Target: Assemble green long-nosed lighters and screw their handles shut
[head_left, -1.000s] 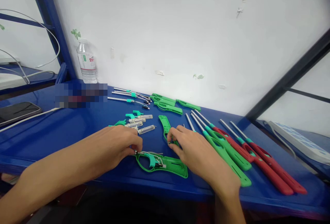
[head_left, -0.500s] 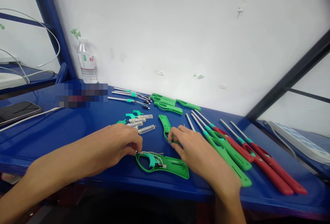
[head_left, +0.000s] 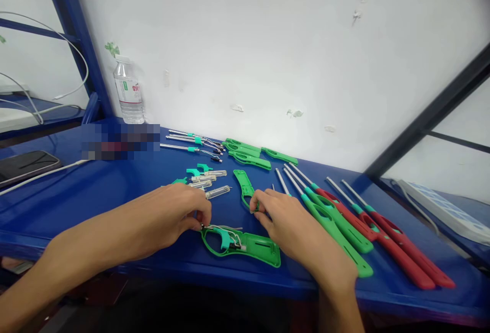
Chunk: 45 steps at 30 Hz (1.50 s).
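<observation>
Near the front edge of the blue table lies a green half shell (head_left: 262,248) with a teal trigger (head_left: 225,239) and white wires inside. My left hand (head_left: 187,208) is closed in a pinch at the shell's left end, over a small dark part. Farther right, my right hand (head_left: 270,205) pinches the lower end of a second green half shell (head_left: 244,182), which stretches up and away from the fingers. Clear fuel tanks (head_left: 218,192) with teal pieces lie just beyond my left hand.
Assembled green lighters (head_left: 344,231) and red lighters (head_left: 406,261) lie at right. Metal rods with wires (head_left: 178,147) and green shells (head_left: 250,160) are at the back. A bottle (head_left: 129,93) and a phone (head_left: 26,166) stand and lie at left.
The second green half shell has shifted very slightly left at its far end. Both hands keep nearly the same place and their pinched shape.
</observation>
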Motion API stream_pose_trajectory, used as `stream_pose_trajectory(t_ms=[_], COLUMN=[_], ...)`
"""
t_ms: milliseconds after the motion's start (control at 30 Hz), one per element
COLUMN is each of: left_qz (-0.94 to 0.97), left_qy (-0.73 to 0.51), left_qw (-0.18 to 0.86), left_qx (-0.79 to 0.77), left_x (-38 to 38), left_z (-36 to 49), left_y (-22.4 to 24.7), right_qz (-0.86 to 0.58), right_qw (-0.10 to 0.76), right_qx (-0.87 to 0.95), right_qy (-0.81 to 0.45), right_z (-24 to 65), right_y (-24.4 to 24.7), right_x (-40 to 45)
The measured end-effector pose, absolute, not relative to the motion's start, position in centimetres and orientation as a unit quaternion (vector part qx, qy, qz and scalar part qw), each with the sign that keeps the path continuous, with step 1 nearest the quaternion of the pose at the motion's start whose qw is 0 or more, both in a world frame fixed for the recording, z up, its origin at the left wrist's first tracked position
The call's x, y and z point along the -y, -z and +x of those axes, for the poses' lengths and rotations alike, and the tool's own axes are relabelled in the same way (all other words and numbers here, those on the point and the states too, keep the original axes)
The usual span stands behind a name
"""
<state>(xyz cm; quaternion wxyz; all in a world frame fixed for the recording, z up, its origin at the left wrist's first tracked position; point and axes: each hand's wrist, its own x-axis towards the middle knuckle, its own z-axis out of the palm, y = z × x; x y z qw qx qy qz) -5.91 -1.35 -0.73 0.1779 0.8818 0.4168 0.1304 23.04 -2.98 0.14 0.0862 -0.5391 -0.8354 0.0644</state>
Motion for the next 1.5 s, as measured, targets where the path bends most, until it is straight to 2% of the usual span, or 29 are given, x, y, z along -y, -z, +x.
stream_pose_trajectory(t_ms=[367, 667, 833, 967, 1500], left_qz=[0.894, 0.891, 0.88, 0.858, 0.868], left_qy=[-0.124, -0.15, -0.199, -0.189, -0.113], left_qw=[0.185, 0.168, 0.084, 0.009, -0.046], left_qx=[-0.39, -0.394, -0.423, -0.477, -0.481], left_x=[0.3, 1.0, -0.3, -0.9, -1.2], left_z=[-6.7, -5.8, -6.7, -7.2, -3.8], left_y=[2.3, 0.8, 0.9, 1.1, 1.9], right_qz=[-0.534, -0.532, -0.546, -0.545, -0.512], right_qw=[0.085, 0.08, 0.053, 0.062, 0.107], right_qx=[0.839, 0.841, 0.836, 0.836, 0.851], right_qy=[-0.063, -0.052, -0.017, 0.011, 0.047], right_z=[23.2, 23.1, 22.6, 22.3, 22.4], right_y=[0.1, -0.3, -0.9, -1.1, -1.0], right_x=[3.0, 3.1, 3.4, 3.6, 3.5])
